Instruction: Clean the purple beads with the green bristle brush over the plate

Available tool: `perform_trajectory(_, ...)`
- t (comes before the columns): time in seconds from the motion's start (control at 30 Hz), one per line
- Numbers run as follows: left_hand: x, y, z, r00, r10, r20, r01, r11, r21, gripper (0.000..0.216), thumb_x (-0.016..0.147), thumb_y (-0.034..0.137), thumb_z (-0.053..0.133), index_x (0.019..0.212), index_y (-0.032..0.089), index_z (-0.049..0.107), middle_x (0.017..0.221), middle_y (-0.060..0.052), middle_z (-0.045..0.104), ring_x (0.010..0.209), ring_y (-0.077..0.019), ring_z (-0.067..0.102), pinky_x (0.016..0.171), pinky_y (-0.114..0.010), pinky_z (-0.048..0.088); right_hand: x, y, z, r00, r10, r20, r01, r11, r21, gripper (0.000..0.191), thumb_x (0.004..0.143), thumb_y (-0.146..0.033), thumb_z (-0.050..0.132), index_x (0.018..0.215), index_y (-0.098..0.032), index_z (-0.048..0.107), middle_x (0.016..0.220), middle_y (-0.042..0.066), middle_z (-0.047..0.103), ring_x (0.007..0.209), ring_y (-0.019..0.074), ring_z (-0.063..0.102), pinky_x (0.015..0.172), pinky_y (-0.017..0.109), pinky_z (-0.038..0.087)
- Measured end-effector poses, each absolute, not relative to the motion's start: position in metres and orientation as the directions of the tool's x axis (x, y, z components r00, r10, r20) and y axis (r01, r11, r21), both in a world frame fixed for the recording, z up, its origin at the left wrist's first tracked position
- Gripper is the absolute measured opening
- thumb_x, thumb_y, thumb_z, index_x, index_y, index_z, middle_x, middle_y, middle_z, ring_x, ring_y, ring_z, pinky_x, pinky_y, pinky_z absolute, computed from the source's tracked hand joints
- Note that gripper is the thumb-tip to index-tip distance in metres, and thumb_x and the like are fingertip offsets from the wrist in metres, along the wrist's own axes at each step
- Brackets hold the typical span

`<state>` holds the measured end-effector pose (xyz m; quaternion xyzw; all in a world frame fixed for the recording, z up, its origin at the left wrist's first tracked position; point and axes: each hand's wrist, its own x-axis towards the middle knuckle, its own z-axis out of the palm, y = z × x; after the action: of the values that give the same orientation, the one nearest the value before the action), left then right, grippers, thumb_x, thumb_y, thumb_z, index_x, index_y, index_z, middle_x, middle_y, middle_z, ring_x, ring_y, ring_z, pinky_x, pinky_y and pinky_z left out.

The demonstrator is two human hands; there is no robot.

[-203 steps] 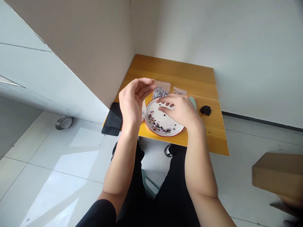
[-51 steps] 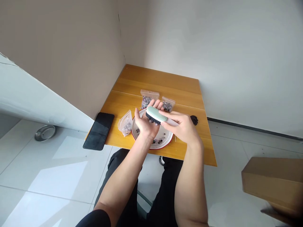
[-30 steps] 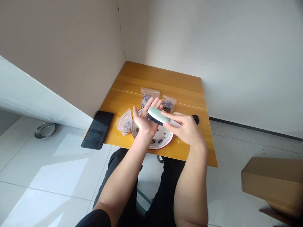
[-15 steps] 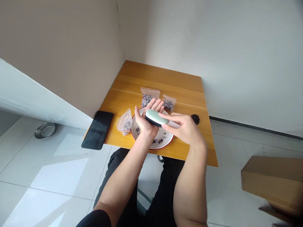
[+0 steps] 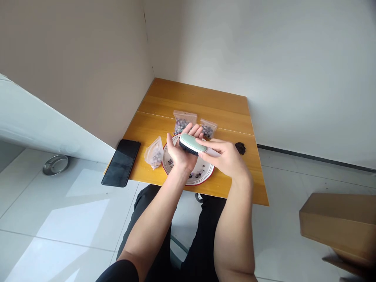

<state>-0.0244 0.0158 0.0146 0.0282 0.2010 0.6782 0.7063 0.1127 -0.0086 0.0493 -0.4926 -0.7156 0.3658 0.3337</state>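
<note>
My right hand (image 5: 225, 154) grips the pale handle of a brush (image 5: 194, 143) with a light green back and dark bristles. The bristles face down against the palm of my left hand (image 5: 182, 152), which lies palm up with its fingers stretched out. Both hands are above a white plate (image 5: 201, 178) with a red rim. Several dark and pale beads (image 5: 197, 174) lie on the plate, which the left hand and wrist partly cover. Whether anything rests in the left palm under the brush is hidden.
Clear bags of beads stand behind the plate (image 5: 185, 120), (image 5: 208, 128) and another bag (image 5: 154, 153) lies left of it. A black phone (image 5: 122, 162) overhangs the wooden table's (image 5: 199, 92) left edge. A dark clump (image 5: 240, 148) sits at right. A cardboard box (image 5: 337, 215) and a metal bowl (image 5: 55, 165) are on the floor.
The whole view has shifted slightly. My right hand and the brush keep nearly the same place over the left palm, and nothing has been let go.
</note>
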Motion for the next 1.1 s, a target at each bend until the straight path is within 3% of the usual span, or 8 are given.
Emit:
perform_trajectory(0.17,-0.0262,0.0159,0.0138,-0.011,0.975,-0.224,-0.944,0.064,0.324,0.075,0.096,0.068,0.028,0.127,0.011,0.065,0.142,-0.018,0.063,0.143,-0.0304,0.051,0.117,-0.041,0.044,0.1183,-0.0095,0.0482,-0.289,0.952,0.101,0.494,0.239,-0.836,0.043,0.086,-0.027,0.072,0.129,-0.033,0.07,0.127,0.002,0.073,0.115,0.0265,0.069,0.104,0.045,0.054)
perform_trajectory(0.3,-0.0222,0.0153,0.0111,0.011,0.975,-0.222,-0.947,0.081,0.309,0.074,0.095,0.068,0.03,0.12,0.01,0.067,0.135,-0.019,0.067,0.14,-0.0317,0.055,0.116,-0.041,0.046,0.1164,-0.0093,0.0483,-0.31,0.947,0.082,0.456,0.224,-0.861,0.043,0.085,-0.027,0.073,0.127,-0.033,0.071,0.132,0.001,0.071,0.123,0.0267,0.066,0.11,0.046,0.05)
perform_trajectory(0.53,-0.0287,0.0162,0.016,-0.041,0.974,-0.224,-0.945,0.035,0.325,0.076,0.096,0.068,0.026,0.134,0.012,0.062,0.142,-0.018,0.063,0.142,-0.0288,0.053,0.115,-0.038,0.046,0.1187,-0.0093,0.0498,-0.308,0.95,0.06,0.432,0.195,-0.88,0.044,0.086,-0.027,0.072,0.13,-0.035,0.069,0.139,-0.001,0.066,0.128,0.0259,0.064,0.113,0.046,0.049)
perform_trajectory(1.1,-0.0261,0.0143,0.0128,-0.004,0.972,-0.233,-0.946,0.072,0.316,0.072,0.095,0.068,0.03,0.132,0.015,0.063,0.139,-0.016,0.065,0.14,-0.0298,0.054,0.115,-0.041,0.046,0.1158,-0.0088,0.0483,-0.324,0.943,0.071,0.406,0.206,-0.89,0.042,0.084,-0.028,0.075,0.125,-0.034,0.072,0.138,-0.001,0.067,0.133,0.0262,0.06,0.118,0.046,0.046)
